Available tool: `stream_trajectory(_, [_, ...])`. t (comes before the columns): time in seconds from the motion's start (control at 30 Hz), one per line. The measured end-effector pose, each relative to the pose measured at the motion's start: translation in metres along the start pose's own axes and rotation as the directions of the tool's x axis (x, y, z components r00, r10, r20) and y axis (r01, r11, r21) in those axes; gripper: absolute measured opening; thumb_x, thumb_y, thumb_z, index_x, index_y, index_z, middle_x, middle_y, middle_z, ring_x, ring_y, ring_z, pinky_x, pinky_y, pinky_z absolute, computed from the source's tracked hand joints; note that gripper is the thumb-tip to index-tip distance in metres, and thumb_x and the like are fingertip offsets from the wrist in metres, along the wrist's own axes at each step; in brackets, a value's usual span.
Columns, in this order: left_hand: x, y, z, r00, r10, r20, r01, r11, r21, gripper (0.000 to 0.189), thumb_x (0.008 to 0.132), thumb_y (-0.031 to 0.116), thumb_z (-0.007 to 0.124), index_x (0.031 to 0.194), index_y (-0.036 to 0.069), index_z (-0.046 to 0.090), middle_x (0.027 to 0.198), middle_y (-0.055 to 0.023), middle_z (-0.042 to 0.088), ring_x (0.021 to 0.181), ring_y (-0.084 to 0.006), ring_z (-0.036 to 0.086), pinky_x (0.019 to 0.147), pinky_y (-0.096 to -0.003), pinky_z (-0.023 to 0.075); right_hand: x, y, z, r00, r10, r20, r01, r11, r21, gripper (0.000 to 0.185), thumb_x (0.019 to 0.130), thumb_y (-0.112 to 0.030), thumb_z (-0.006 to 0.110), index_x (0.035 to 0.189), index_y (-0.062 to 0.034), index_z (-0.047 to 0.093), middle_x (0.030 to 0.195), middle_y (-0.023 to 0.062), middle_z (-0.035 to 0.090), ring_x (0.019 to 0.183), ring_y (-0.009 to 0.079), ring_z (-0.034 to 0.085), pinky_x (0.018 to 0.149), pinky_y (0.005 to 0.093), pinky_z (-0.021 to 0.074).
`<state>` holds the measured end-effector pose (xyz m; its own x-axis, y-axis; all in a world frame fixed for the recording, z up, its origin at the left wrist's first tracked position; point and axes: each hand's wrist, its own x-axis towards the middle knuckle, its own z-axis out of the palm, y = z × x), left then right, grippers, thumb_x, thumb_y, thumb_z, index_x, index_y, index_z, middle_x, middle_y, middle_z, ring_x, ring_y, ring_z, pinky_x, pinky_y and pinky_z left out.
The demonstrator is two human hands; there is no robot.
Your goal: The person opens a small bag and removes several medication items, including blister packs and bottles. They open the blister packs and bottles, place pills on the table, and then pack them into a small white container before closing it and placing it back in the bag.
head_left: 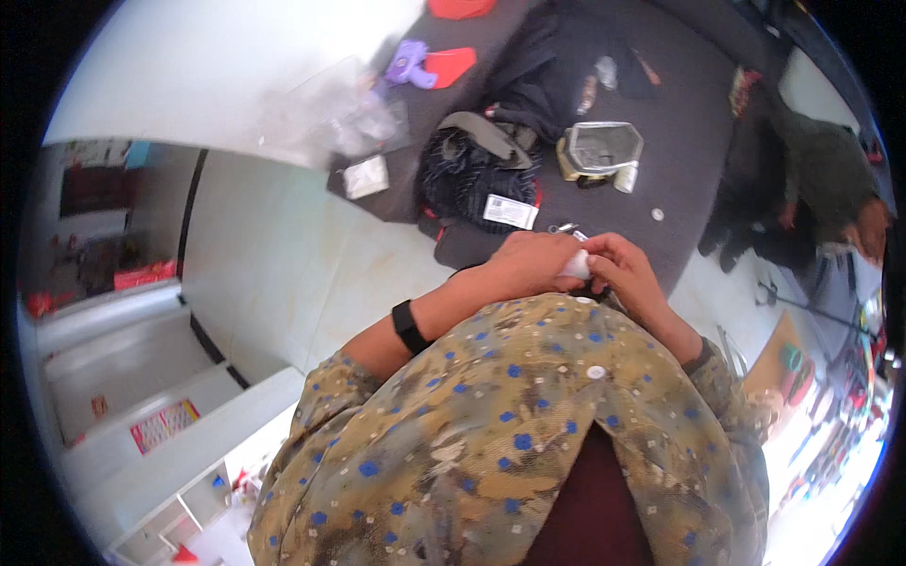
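Note:
My left hand (534, 262), with a black band on its wrist, holds a small white roll-like object (578, 264) close to my shirt front. The fingers of my right hand (620, 264) pinch the same object from the other side. Just beyond my hands lies a small metal object (563, 228), perhaps scissors. A dark striped bag or cloth (474, 177) with a white printed label (509, 211) rests ahead of my left hand. Farther off stands an open container with a silvery lining (605, 148), with a small white bottle or tube (626, 177) against it.
A dark garment (552, 67) spreads over the grey padded surface (686, 148). Clear plastic bags (361, 127), a white packet (366, 177) and a purple object (411, 64) lie at the left. Another person (832, 163) is at the right. A white cap-like disc (657, 214) lies nearby.

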<state>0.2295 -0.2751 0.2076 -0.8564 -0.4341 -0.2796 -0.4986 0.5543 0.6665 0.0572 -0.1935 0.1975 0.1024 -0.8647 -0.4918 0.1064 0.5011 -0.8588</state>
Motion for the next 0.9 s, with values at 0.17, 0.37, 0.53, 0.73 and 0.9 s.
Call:
stream_trajectory(0.17, [0.0, -0.005, 0.001, 1.0, 0.01, 0.003, -0.01, 1.0, 0.022, 0.042, 0.077, 0.037, 0.062, 0.102, 0.005, 0.051, 0.095, -0.0155, 0.06, 0.086, -0.0353, 0.058, 0.071, -0.0442, 0.0454, 0.001, -0.002, 0.001, 1.0, 0.006, 0.022, -0.006, 1.0, -0.021, 0.025, 0.082, -0.013, 0.056, 0.103, -0.0005, 0.054, 0.09, 0.0048, 0.059, 0.074, 0.009, 0.055, 0.061, 0.0227, 0.0449])
stream_trajectory(0.37, [0.004, -0.011, 0.005, 0.998, 0.06, -0.001, -0.059, 0.996, 0.07, 0.042, 0.08, 0.039, 0.058, 0.097, 0.002, 0.052, 0.09, -0.0165, 0.06, 0.081, -0.0338, 0.06, 0.068, -0.0424, 0.0463, 0.001, -0.003, 0.008, 0.999, -0.023, -0.04, 0.015, 0.982, -0.19, 0.027, 0.082, -0.015, 0.056, 0.102, 0.0016, 0.05, 0.088, 0.0074, 0.06, 0.077, 0.0109, 0.055, 0.066, 0.0256, 0.0458])
stream_trajectory(0.53, [0.003, -0.013, 0.006, 0.993, 0.113, -0.03, -0.109, 0.988, 0.108, 0.04, 0.078, 0.037, 0.061, 0.096, 0.003, 0.052, 0.085, -0.0157, 0.06, 0.077, -0.0334, 0.06, 0.066, -0.0422, 0.0469, 0.002, 0.004, 0.013, 0.982, -0.155, -0.107, 0.113, 0.94, -0.323, 0.021, 0.081, -0.006, 0.048, 0.101, -0.001, 0.052, 0.083, 0.0051, 0.059, 0.071, 0.0098, 0.054, 0.062, 0.0257, 0.0453])
stream_trajectory(0.73, [0.001, -0.017, 0.007, 0.986, 0.131, -0.102, -0.126, 0.991, 0.051, 0.041, 0.075, 0.037, 0.064, 0.098, 0.005, 0.052, 0.087, -0.0147, 0.059, 0.081, -0.0333, 0.059, 0.067, -0.0421, 0.0463, 0.0, 0.004, 0.009, 0.988, -0.117, -0.101, 0.103, 0.986, -0.135, 0.023, 0.079, -0.003, 0.047, 0.101, -0.0022, 0.055, 0.079, 0.0023, 0.058, 0.065, 0.0078, 0.051, 0.056, 0.0241, 0.0431])
stream_trajectory(0.9, [-0.001, -0.02, 0.007, 0.974, 0.034, -0.224, -0.066, 0.989, -0.135, 0.043, 0.076, 0.031, 0.065, 0.107, 0.005, 0.05, 0.096, -0.0155, 0.058, 0.089, -0.0337, 0.057, 0.074, -0.0396, 0.0455, 0.004, 0.003, 0.012, 0.971, -0.23, -0.06, 0.231, 0.973, 0.013, 0.032, 0.082, -0.008, 0.055, 0.113, -0.0011, 0.05, 0.093, 0.004, 0.058, 0.08, 0.0085, 0.056, 0.071, 0.0242, 0.0467])
